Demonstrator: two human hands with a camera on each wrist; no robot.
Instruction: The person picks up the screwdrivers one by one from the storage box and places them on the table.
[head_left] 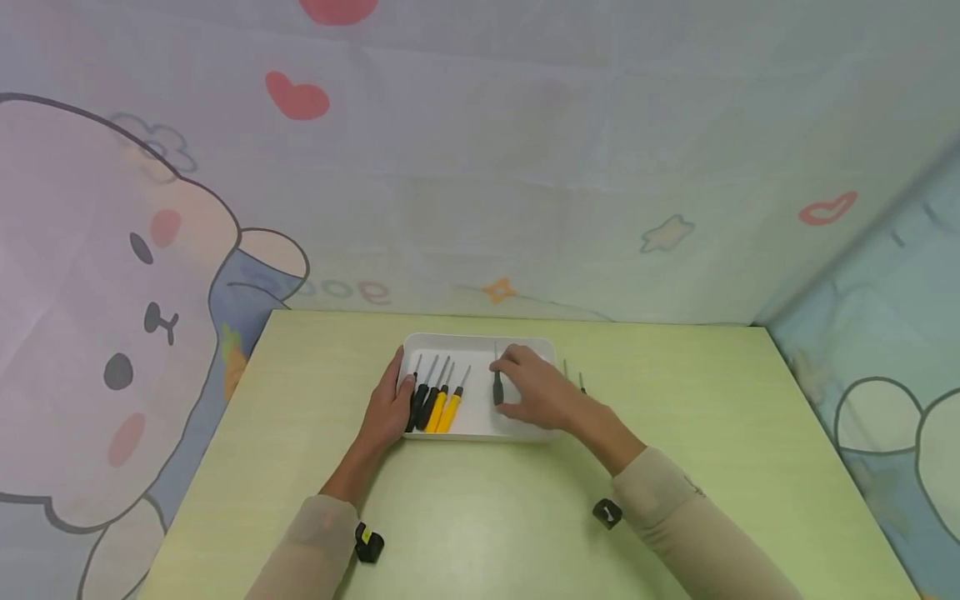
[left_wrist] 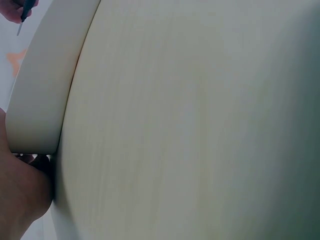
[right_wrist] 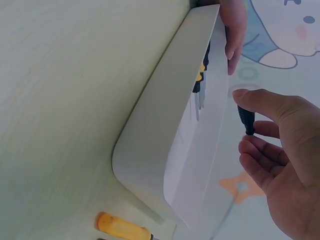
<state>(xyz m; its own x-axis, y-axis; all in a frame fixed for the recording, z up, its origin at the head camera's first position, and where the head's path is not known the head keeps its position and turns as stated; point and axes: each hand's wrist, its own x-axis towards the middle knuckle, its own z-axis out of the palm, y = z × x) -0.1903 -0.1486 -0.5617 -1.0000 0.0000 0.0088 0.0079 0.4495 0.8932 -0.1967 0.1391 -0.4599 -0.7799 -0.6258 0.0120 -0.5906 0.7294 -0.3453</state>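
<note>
A white rectangular tray [head_left: 478,419] sits on the table, with several black and yellow screwdrivers [head_left: 446,410] side by side in its left part. My left hand [head_left: 385,414] grips the tray's left end, thumb over the rim and fingers along the outer wall. Above the tray's right part, my right hand [head_left: 542,388] pinches a dark-handled screwdriver [right_wrist: 247,119] by its handle. In the head view its shaft points toward the far side. The left wrist view shows this dark screwdriver [left_wrist: 27,9] at its top left corner.
Right of the tray, a yellow-handled screwdriver [right_wrist: 122,226] lies on the table. Two screwdriver shafts [head_left: 581,382] show there in the head view, their handles hidden by my right arm. A patterned cloth [head_left: 480,167] hangs behind the table.
</note>
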